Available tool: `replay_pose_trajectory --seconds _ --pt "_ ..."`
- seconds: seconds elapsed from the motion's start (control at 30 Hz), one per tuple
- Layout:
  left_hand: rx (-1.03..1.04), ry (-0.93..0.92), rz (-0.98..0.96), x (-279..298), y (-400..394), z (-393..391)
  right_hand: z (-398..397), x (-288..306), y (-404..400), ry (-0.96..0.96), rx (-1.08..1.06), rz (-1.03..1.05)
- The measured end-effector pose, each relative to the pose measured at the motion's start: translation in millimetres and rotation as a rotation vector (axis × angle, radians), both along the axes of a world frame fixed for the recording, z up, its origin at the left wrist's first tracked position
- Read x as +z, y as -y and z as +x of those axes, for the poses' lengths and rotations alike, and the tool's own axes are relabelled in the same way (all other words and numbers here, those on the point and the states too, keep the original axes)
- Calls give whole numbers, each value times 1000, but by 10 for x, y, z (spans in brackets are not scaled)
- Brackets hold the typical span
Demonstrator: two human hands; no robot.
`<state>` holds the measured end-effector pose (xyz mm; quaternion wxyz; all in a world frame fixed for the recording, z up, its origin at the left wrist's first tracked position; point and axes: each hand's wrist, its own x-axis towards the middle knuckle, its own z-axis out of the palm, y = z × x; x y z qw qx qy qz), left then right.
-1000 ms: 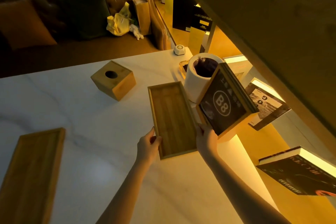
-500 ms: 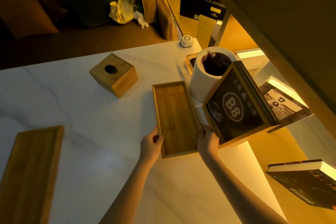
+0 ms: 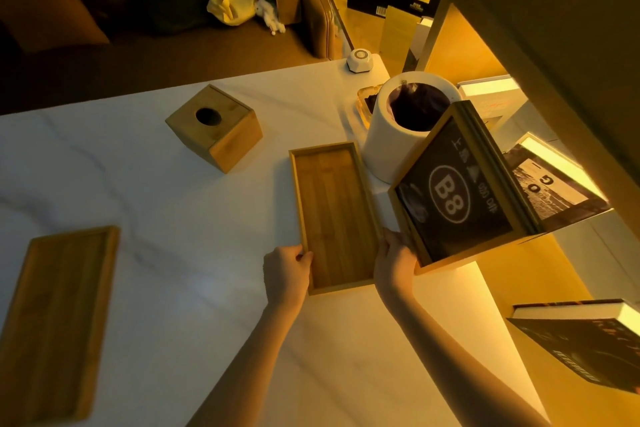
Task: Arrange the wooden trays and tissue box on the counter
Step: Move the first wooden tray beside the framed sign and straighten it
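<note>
Holding the smaller wooden tray (image 3: 334,215) by its near end, I have my left hand (image 3: 285,274) pinched on the left rim and my right hand (image 3: 394,262) closed on the right rim; it lies flat on the white marble counter (image 3: 173,218). I judge this the placing step for this tray, squaring it beside the white cylindrical bin (image 3: 403,130). Next calls for a small nudge, then letting go and reaching for the tissue box (image 3: 214,126), which sits apart to the left rear. The second wooden tray (image 3: 57,305) lies well apart at far left. Room is tight on the right: the framed B8 sign (image 3: 460,198) leans just beside my right hand, with the counter edge below it. Leftward is open.
</note>
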<state>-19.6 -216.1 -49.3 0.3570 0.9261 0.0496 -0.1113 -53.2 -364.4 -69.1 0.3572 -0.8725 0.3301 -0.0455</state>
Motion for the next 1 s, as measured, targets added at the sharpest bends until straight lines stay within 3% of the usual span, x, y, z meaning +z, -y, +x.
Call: replay_pose_trajectory --seconds 0.13,0.43,0.63,0.77,0.87,1.0 --pt "-31 22 133 -50 17 -18 -29 33 10 -43 42 10" --pt "-76 21 203 -72 10 -45 -61 -43 70 -282 264 -151" --pt "-143 105 120 -125 -63 -195 -260 13 51 -134 343 -314" --pt "-373 210 291 -239 -150 -427 -611 52 -14 -132 473 -472" --pt "-459 157 433 -303 -175 -560 -866 -83 -84 -237 511 -501" --pt "-456 88 385 -363 -167 -683 -1007 -144 -123 -336 517 -442"
